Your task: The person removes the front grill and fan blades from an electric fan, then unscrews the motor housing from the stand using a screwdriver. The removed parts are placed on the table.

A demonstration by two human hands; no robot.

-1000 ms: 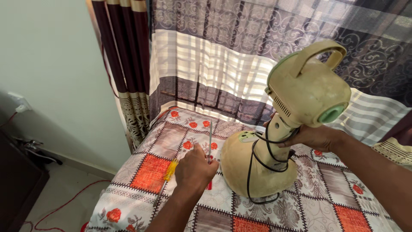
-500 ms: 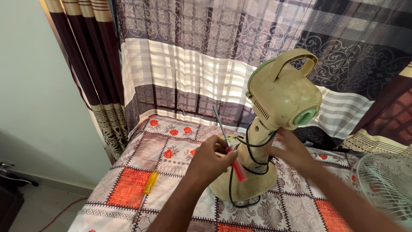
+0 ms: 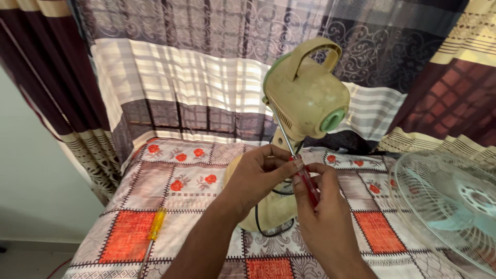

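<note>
Together, hands [image 3: 289,191] pinch slim red-handled screwdriver [image 3: 299,165].

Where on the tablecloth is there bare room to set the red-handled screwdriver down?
Bare cloth lies between the yellow screwdriver and the fan base, up to the curtain. It is crowded on the right: both hands meet at the base, and the fan guard overhangs that corner.

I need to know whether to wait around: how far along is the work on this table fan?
Done: the wire guard is off and lies on the patterned cloth at right. In hand: the left hand and right hand both hold a red-handled screwdriver, its tip up at the motor housing. Left: the housing looks closed; a yellow-handled screwdriver lies unused.
</note>
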